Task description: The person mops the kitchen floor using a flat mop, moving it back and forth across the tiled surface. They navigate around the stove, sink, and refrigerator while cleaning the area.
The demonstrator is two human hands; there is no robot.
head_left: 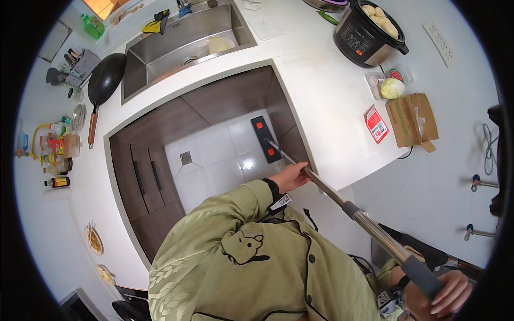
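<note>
Metal pole (350,208): I see left hand (292,177) clamped low, right hand (450,294) gripping its top; beyond both, black cooker (356,41) holds pale lumps (381,22).

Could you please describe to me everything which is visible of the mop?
The mop has a long, straight, silvery pole, metal by its look, with a dark grey collar partway along and a dark grey grip at its upper end. Its flat, oblong black head carries two orange squares and seems to lie on the pale floor tiles, beside the brown cabinet. The left hand holds the pole nearer the head, the right hand the grip. The underside is hidden.
</note>
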